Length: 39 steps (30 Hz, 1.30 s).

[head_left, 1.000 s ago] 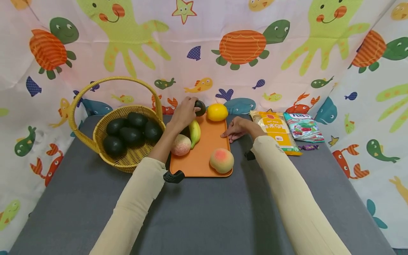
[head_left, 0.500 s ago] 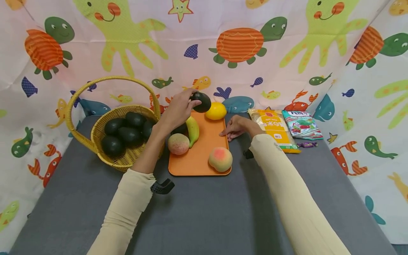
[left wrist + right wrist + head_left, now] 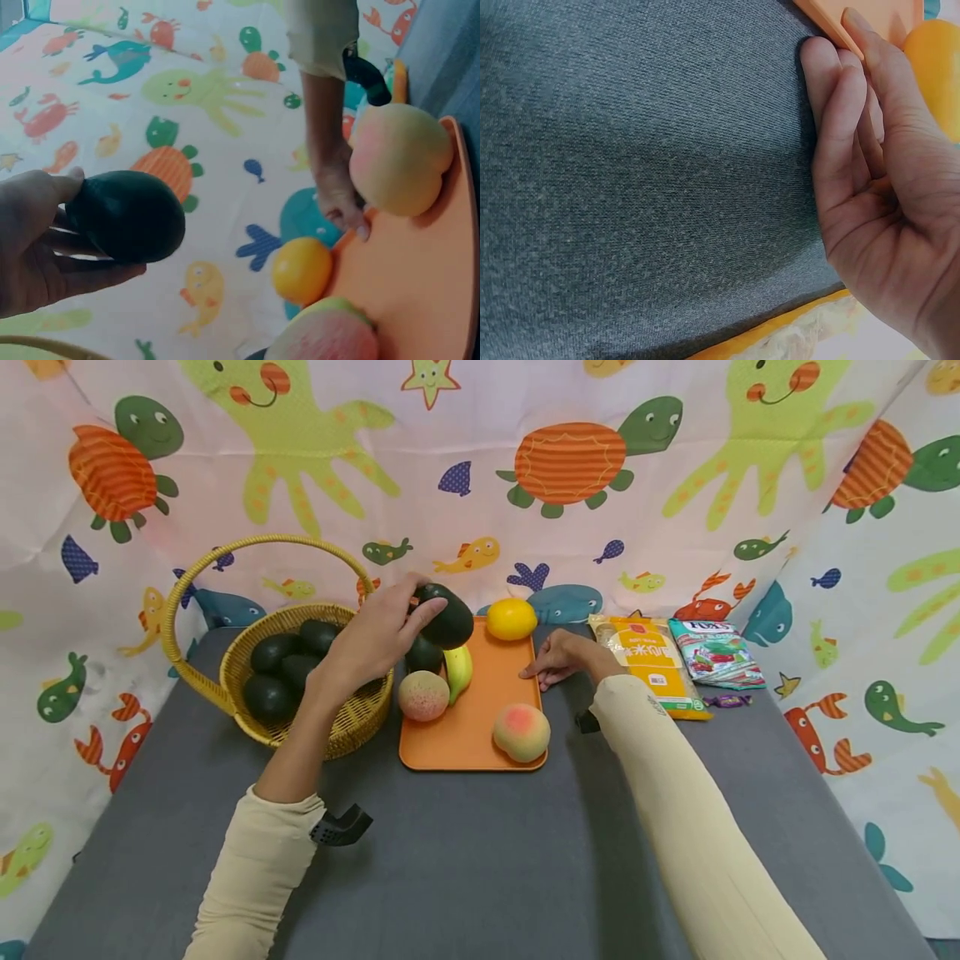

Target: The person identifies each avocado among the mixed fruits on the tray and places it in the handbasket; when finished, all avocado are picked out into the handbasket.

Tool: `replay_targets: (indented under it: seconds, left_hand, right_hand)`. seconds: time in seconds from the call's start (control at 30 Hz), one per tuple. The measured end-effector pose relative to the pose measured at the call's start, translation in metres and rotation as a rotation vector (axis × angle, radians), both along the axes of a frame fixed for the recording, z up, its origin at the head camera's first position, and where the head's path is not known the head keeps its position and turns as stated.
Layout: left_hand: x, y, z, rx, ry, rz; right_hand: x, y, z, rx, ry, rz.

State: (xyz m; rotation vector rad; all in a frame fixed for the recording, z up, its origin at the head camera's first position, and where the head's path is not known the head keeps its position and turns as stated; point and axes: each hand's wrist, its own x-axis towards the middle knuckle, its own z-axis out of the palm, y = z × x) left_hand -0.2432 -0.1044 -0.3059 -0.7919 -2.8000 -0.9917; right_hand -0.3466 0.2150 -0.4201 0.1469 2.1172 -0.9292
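My left hand (image 3: 375, 631) holds a dark green avocado (image 3: 447, 620) in the air above the tray's back left corner. In the left wrist view, thumb and fingers grip the avocado (image 3: 131, 216) from one side. My right hand (image 3: 558, 660) pinches the right edge of an orange tray (image 3: 472, 752); the right wrist view has the thumb over the rim and curled fingers outside it. On the tray lie another avocado (image 3: 424, 655), a banana (image 3: 459, 672), a speckled pink peach (image 3: 424, 696), a larger peach (image 3: 522, 732) and a lemon (image 3: 512, 619).
Left of the tray stands a yellow wicker basket (image 3: 352, 735) with a tall handle and several avocados (image 3: 270, 697) inside. A yellow grain bag (image 3: 652, 672), a teal packet (image 3: 716, 653) and a purple wrapped candy (image 3: 727, 701) lie at right. A patterned curtain hangs behind.
My left hand has lifted the avocado from beside the lemon and carried it left, toward the basket. The right hand stays at the tray's edge.
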Motion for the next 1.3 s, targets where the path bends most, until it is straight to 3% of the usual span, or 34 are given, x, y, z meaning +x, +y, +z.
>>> replay_targets:
  seconds: [0.2,0.4,0.67,0.83,1.0,1.17,1.3]
  left_hand:
    - [0.007,-0.029,0.006,-0.095,-0.027,0.080]
    - [0.011,-0.064,0.009,-0.267,-0.095,0.089]
    - [0.008,-0.113,-0.009,-0.391,-0.345,0.080]
    - [0.006,-0.126,-0.018,-0.463,-0.462,0.094]
    - [0.006,-0.135,-0.032,-0.479,-0.561,0.103]
    - [0.010,-0.139,-0.043,-0.526,-0.544,0.172]
    - [0.010,-0.140,-0.048,-0.560,-0.418,0.235]
  right_hand:
    - [0.002,-0.001,0.002,-0.006,-0.019,-0.014]
    - [0.003,-0.005,0.005,0.004,-0.020,-0.011]
    - [0.000,-0.002,0.000,-0.009,-0.035,-0.014]
    - [-0.002,0.002,-0.003,-0.023,-0.016,-0.027]
    - [-0.003,0.002,-0.005,-0.014,-0.010,-0.022]
    - [-0.001,0.000,-0.004,0.002,0.016,-0.006]
    - [0.000,0.001,-0.002,0.007,0.012,-0.012]
